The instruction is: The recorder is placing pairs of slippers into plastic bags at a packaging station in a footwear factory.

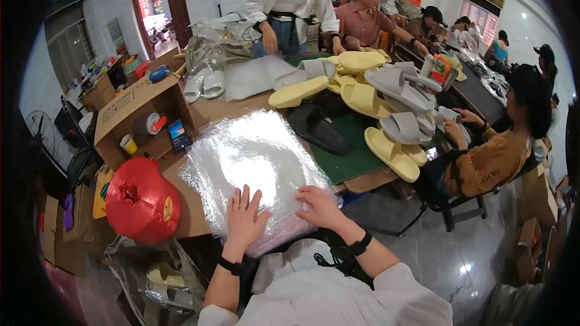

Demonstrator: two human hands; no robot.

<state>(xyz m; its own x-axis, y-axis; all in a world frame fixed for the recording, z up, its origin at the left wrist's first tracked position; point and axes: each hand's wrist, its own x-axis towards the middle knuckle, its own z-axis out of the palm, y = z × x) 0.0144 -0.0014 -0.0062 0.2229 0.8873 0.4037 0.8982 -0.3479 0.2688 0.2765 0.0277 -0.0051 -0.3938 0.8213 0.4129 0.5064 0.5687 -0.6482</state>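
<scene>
I had my left hand [244,217] spread flat and my right hand [319,205] lying open, both pressing the near edge of the stack of clear plastic bags [254,166] at the near end of the table [208,111]. A red roll [140,200] sat just left; a black slipper [317,128] and yellow slippers [362,99] lay beyond. Other people worked around the crowded, white-walled room.

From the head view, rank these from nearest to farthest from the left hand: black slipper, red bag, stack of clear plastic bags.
1. stack of clear plastic bags, directly under the left hand.
2. red bag, off to its left.
3. black slipper, farther up the table on its right.
</scene>
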